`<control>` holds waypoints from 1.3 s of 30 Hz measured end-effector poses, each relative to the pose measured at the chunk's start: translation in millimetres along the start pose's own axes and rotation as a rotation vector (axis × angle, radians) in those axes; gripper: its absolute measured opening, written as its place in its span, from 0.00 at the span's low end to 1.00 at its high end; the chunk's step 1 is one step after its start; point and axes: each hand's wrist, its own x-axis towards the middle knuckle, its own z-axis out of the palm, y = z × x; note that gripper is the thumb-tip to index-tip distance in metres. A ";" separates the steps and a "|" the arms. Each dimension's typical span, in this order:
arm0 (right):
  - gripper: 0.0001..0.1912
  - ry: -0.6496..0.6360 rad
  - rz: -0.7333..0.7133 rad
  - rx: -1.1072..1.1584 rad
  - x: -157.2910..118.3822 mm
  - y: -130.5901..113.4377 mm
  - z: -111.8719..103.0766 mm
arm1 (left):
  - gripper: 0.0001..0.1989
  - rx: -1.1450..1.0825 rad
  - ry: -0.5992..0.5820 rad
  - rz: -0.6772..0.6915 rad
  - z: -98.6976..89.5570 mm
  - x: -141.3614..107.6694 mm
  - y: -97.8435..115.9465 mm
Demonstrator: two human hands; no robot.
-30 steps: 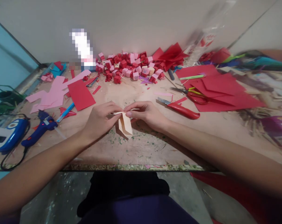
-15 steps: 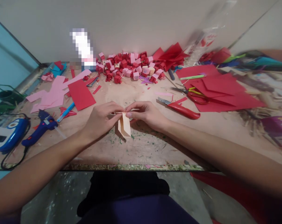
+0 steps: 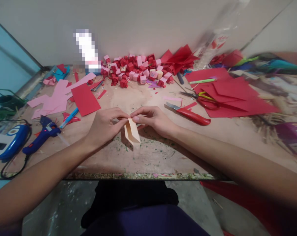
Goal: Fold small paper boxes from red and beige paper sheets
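Note:
Between my two hands hangs a folded piece of cream paper (image 3: 134, 131), its creased flaps pointing down toward the table's front edge. My left hand (image 3: 105, 123) pinches the paper's upper left side between thumb and fingers. On the upper right side, the thumb and fingers of my right hand (image 3: 153, 119) are closed on the same piece. Both hands' fingertips almost meet at the paper's top edge, and the fingers hide part of it there. Farther back lies a pile of small red and pink paper cubes (image 3: 136, 70).
On the left are a blue glue gun (image 3: 46, 132), a tape dispenser (image 3: 11, 142), a blue pen (image 3: 69, 118) and red card (image 3: 86, 100). To the right lie a red-handled cutter (image 3: 192, 116), scissors (image 3: 204, 100), red paper sheets (image 3: 249, 101) and a plastic bottle (image 3: 212, 44).
The cream paper has tilted slightly, its lower end swinging a little to the right. Both hands keep their pinch on it, with small finger shifts.

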 end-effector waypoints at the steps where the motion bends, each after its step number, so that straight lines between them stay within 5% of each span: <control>1: 0.14 -0.001 0.001 -0.003 0.0 -0.1 0.2 | 0.06 0.008 0.006 0.014 0.5 -0.3 -0.4; 39: 0.14 -0.006 -0.067 -0.213 1.0 5.4 3.8 | 0.05 0.000 -0.048 0.000 1.2 1.2 -2.9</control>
